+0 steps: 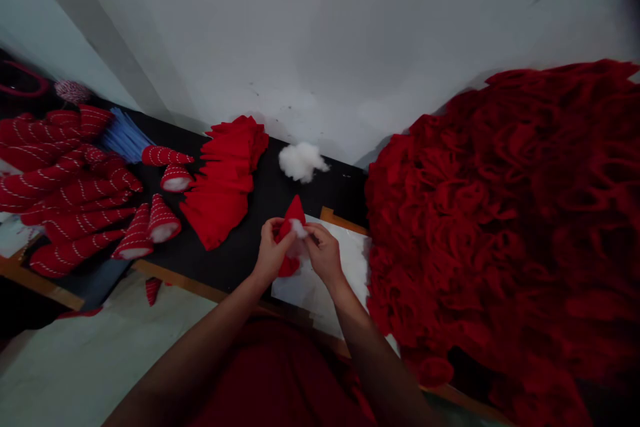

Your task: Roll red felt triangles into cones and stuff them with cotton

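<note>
Over the table, a small pointed red felt piece point(295, 207) is held between my two hands. My left hand point(271, 248) is closed on its left edge. A white tuft of stuffing point(299, 228) shows at the middle of the piece, and the fingers of my right hand point(324, 250) pinch at this tuft. The lower end of the red felt hangs down below my fingers. Beyond my hands a loose clump of white stuffing point(302, 162) lies on the black tabletop point(227, 260).
A large heap of red felt pieces point(475, 213) fills the right side. Left of my hands lies a fanned stack of red felt point(227, 177). Farther left are white-stitched red stuffed cones point(85, 220) and blue strips point(125, 135). A white sheet point(327, 297) lies under my hands; a wall point(340, 47) stands behind.
</note>
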The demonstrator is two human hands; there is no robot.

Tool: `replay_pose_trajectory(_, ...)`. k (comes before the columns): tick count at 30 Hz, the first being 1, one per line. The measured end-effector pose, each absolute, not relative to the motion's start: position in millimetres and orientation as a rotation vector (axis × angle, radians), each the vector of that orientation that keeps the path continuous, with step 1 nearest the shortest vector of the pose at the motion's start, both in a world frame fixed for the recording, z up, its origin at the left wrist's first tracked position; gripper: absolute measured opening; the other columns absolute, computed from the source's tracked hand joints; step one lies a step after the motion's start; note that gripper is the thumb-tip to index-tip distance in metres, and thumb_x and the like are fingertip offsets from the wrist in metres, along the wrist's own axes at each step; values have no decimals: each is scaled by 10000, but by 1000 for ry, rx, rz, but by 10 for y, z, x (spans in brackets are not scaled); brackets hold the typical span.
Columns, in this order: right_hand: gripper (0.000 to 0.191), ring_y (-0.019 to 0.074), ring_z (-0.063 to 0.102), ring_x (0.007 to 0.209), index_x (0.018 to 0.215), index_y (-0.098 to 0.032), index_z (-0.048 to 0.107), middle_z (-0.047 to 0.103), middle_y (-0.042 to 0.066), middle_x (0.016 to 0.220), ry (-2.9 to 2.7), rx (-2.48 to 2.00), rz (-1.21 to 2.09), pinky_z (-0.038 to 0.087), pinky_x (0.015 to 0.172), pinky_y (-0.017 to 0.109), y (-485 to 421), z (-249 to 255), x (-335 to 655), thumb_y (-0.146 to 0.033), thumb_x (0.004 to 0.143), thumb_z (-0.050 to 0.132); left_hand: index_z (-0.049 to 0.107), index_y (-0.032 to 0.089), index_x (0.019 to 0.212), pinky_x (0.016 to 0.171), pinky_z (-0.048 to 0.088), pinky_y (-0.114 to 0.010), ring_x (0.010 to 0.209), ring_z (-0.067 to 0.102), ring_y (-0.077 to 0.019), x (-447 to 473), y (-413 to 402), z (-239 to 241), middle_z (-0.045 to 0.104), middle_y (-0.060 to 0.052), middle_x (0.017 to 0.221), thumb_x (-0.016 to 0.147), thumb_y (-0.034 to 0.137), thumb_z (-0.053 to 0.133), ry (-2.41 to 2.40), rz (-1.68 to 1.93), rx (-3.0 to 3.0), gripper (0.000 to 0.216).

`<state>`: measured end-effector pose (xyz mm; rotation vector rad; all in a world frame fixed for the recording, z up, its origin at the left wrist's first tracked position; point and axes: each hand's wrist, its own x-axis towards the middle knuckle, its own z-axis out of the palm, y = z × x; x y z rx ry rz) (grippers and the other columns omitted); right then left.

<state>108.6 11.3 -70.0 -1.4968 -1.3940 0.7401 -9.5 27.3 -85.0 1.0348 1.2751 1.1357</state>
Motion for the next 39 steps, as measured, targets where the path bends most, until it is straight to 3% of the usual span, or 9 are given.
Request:
replay_pose_trajectory(8,202,175,569,970,935,-207,651,621,73,1024,-1557,-1414,756,439,875,316,47,-413,1092,-207,782,518,461,167,898,714,397,-260,805,487,-136,-91,306,-735,495,-23,879,572,114,548,1396,1124,1100,342)
replay_pose_trajectory(13,162,150,599,864,807,-224,675,658,34,872,-1397,-1372,842,464,812,288,1,-271,1023,-196,792,516,463,170,755,646,372,-252,713,454,-128,-98,340,-687,471,3,765,526,57,473,1474,1132,1252,256)
replay_pose_trajectory(20,98,139,574,803,771,-215,650,623,24,843,-1330,-1379,880,452,721,259,-86,-307,859,-211,754,553,376,184,629,569,304,-257,627,371,-127,-163,474,-626,382,10,685,523,25,425,1627,1174,1560,197)
replay_pose_trajectory(23,10,123,515,659,701,-198,567,554,-10,716,-1262,-1544,749,415,614,244,-52,-389,853,-205,698,574,382,184,647,564,302,-256,634,376,-127,-153,456,-560,386,6,712,520,22,450,1624,1122,1615,217)
replay_pose_trajectory(28,143,112,426,527,738,-213,471,435,-73,572,-1139,-1831,629,321,508,225,73,-488,884,-166,618,533,387,191,656,596,323,-256,668,400,-133,-96,323,-480,397,4,729,543,18,458,1501,1108,1682,218)
replay_pose_trajectory(34,136,139,456,522,743,-217,491,480,-59,544,-1080,-1938,590,305,504,238,194,-491,989,-221,612,529,408,190,693,643,354,-253,716,424,-138,-50,247,-505,409,-7,759,564,10,436,1332,1111,1707,223)
replay_pose_trajectory(39,130,146,500,563,696,-212,475,535,-38,605,-980,-1812,749,359,520,239,189,-545,1085,-198,575,519,430,183,963,794,385,-303,937,431,-185,-115,231,-475,402,-57,976,586,97,544,1184,1019,1665,403)
